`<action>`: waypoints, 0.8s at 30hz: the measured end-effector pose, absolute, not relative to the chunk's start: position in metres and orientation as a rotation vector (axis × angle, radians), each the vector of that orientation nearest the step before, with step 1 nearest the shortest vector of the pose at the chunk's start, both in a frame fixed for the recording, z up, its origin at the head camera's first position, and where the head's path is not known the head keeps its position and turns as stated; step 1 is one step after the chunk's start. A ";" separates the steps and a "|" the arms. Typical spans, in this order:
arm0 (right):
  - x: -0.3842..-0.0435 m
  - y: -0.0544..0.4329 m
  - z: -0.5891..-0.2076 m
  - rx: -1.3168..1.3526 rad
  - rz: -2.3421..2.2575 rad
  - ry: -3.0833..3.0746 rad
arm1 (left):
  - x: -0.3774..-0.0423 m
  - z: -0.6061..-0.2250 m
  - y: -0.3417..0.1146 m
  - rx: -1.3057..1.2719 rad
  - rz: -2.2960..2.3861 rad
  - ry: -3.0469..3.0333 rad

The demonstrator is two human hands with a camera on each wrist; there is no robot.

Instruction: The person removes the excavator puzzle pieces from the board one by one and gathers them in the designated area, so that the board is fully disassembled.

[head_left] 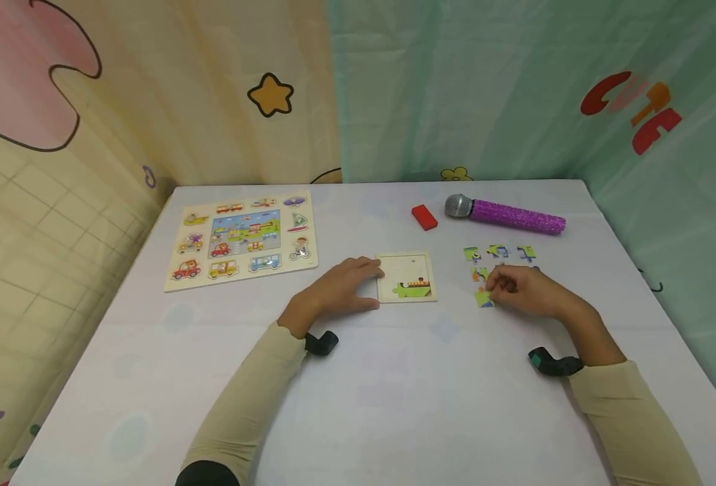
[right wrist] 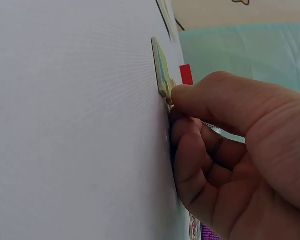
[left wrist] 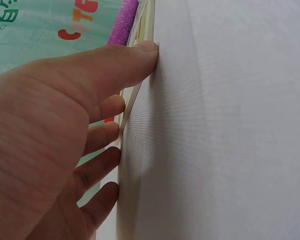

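A small square puzzle board (head_left: 407, 277) lies in the middle of the white table, with a green crocodile picture fitted in its lower right corner. My left hand (head_left: 341, 287) rests at the board's left side. Its thumb (left wrist: 140, 57) touches the board's edge, and the other fingers are spread and gently bent. To the right, my right hand (head_left: 528, 290) is over a group of loose puzzle pieces (head_left: 497, 251). Its thumb and curled index finger pinch the edge of a green and blue puzzle piece (right wrist: 161, 70) low at the table. The hand covers some other pieces.
A larger wooden vehicle puzzle (head_left: 242, 239) lies at the back left. Behind the small board are a red block (head_left: 424, 217) and a purple glitter microphone (head_left: 506, 213). Printed curtains (head_left: 455, 88) hang behind the table (head_left: 394, 405).
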State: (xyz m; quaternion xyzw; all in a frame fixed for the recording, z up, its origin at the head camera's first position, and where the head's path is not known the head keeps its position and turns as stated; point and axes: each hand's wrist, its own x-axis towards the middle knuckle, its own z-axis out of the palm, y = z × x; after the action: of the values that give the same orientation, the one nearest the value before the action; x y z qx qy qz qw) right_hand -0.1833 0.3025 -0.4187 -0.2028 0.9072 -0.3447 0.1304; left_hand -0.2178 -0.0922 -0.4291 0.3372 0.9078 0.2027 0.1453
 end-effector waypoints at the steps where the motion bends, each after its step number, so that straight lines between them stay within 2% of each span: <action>1: -0.184 0.302 -0.419 -0.596 -0.994 2.642 | -0.218 -0.429 -0.092 0.972 0.586 2.615; 24: -0.188 0.301 -0.424 -0.570 -0.943 2.706 | -0.220 -0.430 -0.093 0.978 0.583 2.611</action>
State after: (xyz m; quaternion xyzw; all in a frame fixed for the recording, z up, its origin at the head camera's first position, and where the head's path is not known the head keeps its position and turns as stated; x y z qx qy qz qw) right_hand -0.1878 0.3005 -0.4245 -0.1939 0.9206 -0.3209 0.1096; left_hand -0.2200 -0.0928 -0.4303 0.3397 0.9068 0.2026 0.1458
